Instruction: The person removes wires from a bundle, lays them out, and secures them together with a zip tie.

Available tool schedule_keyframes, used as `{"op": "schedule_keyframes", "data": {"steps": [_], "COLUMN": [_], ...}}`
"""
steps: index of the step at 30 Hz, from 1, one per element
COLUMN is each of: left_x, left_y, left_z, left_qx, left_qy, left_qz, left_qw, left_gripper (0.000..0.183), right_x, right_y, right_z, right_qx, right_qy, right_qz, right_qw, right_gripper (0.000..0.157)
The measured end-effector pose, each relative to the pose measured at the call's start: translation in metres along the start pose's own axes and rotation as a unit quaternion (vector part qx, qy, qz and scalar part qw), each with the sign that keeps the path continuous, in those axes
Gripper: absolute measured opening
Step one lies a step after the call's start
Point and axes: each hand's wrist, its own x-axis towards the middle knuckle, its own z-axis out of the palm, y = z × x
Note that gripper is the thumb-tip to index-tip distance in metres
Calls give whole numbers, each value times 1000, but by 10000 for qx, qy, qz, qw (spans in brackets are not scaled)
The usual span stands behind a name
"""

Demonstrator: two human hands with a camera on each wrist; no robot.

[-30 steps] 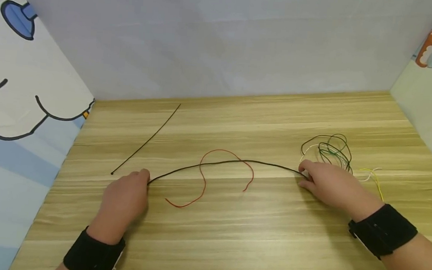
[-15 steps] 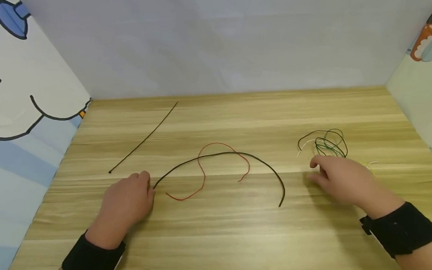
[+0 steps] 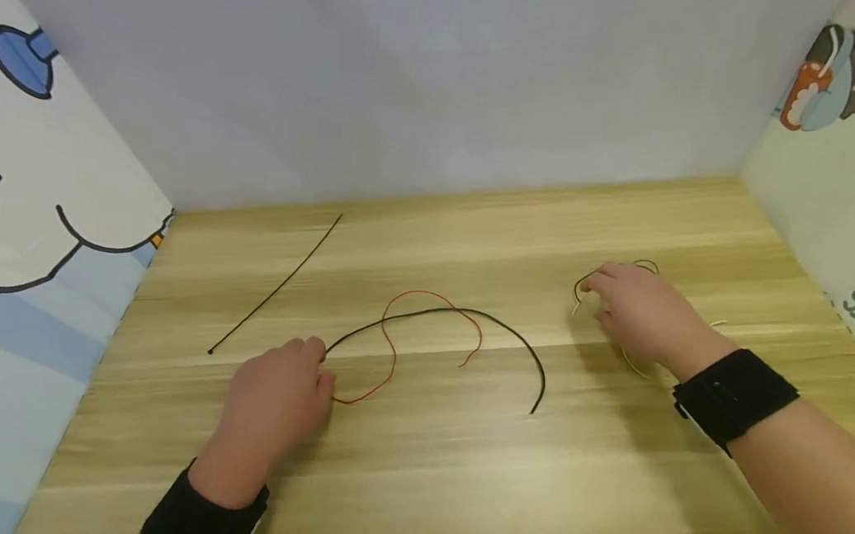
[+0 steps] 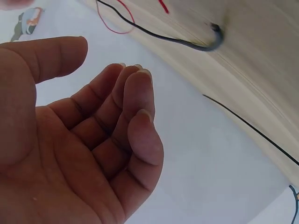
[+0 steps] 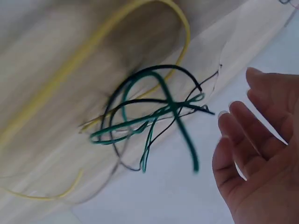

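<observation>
- Left hand: lowered over the wood-grain table at 8 o'clock in the head view. Fingers are loosely bent, with a gap to the thumb; the grip holds nothing.
- Curved black cord: lies on the table in an arch. One end is near the left hand's fingertips, at 1 o'clock from that hand; the cord rises, then bends down to its other end, at 3 o'clock from the same hand.
- Red thread: crosses the curved black cord at two places. Its lower end is just beside the left thumb, at 3 o'clock.
- Right hand: at 3 o'clock in the head view, over the tangle of cords. Fingers are spread slightly and gently bent; the grip holds nothing. Contact with the tangle cannot be told.
- Tangle: contains a green cord and dark loops. In the head view the hand hides most of it; dark loops show at 10 and 12 o'clock from the hand.
- Yellow cord: forms a wide loop beside the tangle in the right wrist view.
- Straight black cord: lies at 12 o'clock from the left hand, aligned from 7 to 1 o'clock.
- Wristbands: black, one per wrist.
- Pale wall: stands at 12 o'clock, behind the table.
</observation>
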Motion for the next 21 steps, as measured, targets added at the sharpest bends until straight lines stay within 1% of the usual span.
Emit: {"op": "schedule_keyframes", "data": {"steps": [3,6,8,11,14,16,19,21], "left_x": [0,2,1,2,5,8,13,17], "left_y": [7,11,12,15,20,26,38,48], "left_z": [1,2,6,7,4,2,-3,-5], "left_qx": [98,158,159,159,167,185,154,183], "left_qy": [7,153,184,215,187,109,0,-40], "left_qz": [53,88,127,193,245,282,367,516], "left_qw": [9999,9997,9996,9995,9994,9994,9992,9985], "left_gripper": [23,24,25,22,19,19,22,24], "right_x": [14,23,24,25,25,25,25,24], "right_y": [-2,2,5,11,16,16,14,11], "right_z": [6,7,13,16,15,13,13,15], "right_qx": [-295,-591,-626,-641,-415,-84,487,729], "right_qy": [-79,-210,-351,-393,-296,-290,-299,-335], "right_qz": [-65,19,59,36,-51,-91,-147,-230], "right_qw": [9995,9980,9974,9972,9987,9995,9983,9965], "right_gripper": [32,29,24,14,14,16,20,22]}}
